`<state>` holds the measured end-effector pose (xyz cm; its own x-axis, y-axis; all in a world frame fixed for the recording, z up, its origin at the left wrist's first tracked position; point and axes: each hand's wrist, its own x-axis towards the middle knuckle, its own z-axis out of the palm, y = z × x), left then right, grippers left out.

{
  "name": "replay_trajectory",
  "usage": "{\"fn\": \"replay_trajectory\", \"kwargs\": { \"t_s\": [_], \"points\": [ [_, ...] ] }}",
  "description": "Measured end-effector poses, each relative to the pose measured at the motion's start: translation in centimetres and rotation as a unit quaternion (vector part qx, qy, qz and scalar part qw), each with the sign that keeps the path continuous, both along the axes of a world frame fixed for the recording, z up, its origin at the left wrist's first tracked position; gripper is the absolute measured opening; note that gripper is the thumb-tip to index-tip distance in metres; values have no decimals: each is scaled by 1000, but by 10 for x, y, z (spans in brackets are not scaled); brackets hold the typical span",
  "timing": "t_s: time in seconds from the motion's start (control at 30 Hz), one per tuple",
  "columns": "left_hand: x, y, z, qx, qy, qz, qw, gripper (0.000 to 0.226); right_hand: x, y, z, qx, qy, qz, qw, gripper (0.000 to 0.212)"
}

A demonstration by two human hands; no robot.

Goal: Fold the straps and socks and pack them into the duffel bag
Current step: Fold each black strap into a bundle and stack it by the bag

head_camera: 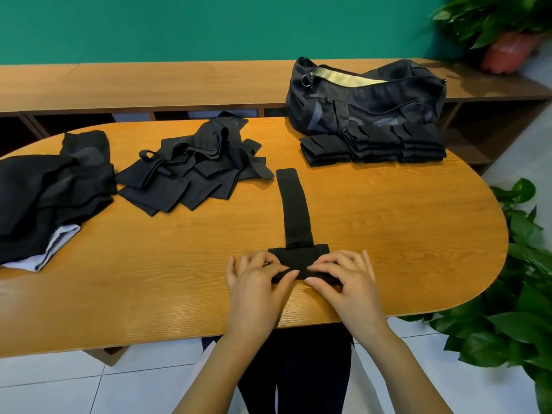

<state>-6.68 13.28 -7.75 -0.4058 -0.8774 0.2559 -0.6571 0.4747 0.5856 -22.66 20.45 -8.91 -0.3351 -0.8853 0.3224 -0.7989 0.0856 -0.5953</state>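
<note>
Far left of the bag [364, 97], the socks [50, 198] lie in an unfolded heap on the table [388, 234]; nearer the bag, loose straps [191, 171] also wait; in front of the bag, toward the near edge, one strap [294, 204] lies stretched out, its near end pinched by the curled fingers of the left hand [257, 282] and right hand [346, 279]; against the bag's front sits a folded stack [373, 144]; the bag gapes open, nothing visibly packed; I judge it under half done.

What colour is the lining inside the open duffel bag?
Pale yellow lining, showing through the open top of the dark duffel bag; head view.
</note>
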Motion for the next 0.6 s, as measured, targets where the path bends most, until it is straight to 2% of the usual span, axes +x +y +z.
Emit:
{"fn": "replay_trajectory", "kwargs": {
  "t_s": [0.23, 0.37, 0.6],
  "points": [
    [0, -3, 2, 18, -6, 3, 1000, 28, 0, -5, 2, -8, 38, 0, 999, 43],
    [2, -3, 5, 23, 14, -3, 1000, 23, 2, -8, 4, -17, 32, -8, 999, 39],
    [4, -6, 7, 20, 27, -1, 999, 27, 2, -13, 7, -15, 24, -19, 999, 39]
  ]
}}
